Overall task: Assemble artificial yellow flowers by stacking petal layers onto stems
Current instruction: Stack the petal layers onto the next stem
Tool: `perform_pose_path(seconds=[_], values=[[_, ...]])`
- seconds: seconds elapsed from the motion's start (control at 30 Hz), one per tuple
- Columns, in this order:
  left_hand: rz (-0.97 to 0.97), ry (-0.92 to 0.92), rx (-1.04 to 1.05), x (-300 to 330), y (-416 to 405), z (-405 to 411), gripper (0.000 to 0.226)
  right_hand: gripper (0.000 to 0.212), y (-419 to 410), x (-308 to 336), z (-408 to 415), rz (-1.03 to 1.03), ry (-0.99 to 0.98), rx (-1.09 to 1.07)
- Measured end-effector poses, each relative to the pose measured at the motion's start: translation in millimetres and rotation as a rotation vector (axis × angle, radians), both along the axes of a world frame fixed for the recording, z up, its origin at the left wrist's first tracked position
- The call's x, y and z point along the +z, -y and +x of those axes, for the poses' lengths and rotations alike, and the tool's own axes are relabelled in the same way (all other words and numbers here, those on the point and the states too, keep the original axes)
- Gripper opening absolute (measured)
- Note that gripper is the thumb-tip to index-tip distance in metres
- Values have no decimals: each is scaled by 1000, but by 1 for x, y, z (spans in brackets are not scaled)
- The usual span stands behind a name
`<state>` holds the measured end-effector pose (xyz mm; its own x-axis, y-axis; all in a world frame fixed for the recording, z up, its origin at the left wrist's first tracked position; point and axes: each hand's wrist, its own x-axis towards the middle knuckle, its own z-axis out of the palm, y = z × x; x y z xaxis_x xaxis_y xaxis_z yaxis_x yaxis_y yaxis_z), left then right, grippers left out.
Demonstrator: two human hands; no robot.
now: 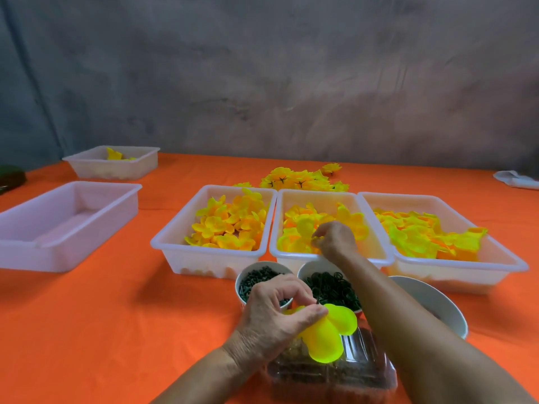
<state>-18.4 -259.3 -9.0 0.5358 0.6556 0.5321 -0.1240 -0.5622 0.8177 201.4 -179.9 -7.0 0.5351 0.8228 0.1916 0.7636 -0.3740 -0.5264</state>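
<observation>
A person's left hand (pixel 277 310) pinches a bright yellow petal layer (pixel 326 335) at its centre, over a clear plastic container (pixel 364 371) at the near edge of an orange tablecloth (pixel 116 316). The layer is glossy and lime-tinged, with rounded lobes drooping below the fingers. The right hand (pixel 335 239) reaches into the middle bin (pixel 274 246) of three white bins set side by side, fingertips curled on a yellow-orange petal (pixel 303 228) in the heap — the grip itself is blurred. The left bin (pixel 163 243) holds smaller cupped blossoms, the right bin (pixel 519 263) flatter, greener-yellow layers. Two paper cups stand just near of the bins — one (pixel 256 266) of dark green pegs, one (pixel 309 268) of dark rings. Finished flowers (pixel 297 179) lie piled on the cloth beyond the bins.
</observation>
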Motion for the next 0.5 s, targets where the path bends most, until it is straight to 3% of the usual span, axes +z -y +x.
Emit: perform_pose_path(seconds=[0.23, 0.5], values=[[-7, 0, -8, 0, 2, 0, 20, 11, 26, 17, 2, 406, -497, -16], [2, -4, 19, 3, 6, -1, 27, 10, 43, 28, 9, 377, -553, -108]])
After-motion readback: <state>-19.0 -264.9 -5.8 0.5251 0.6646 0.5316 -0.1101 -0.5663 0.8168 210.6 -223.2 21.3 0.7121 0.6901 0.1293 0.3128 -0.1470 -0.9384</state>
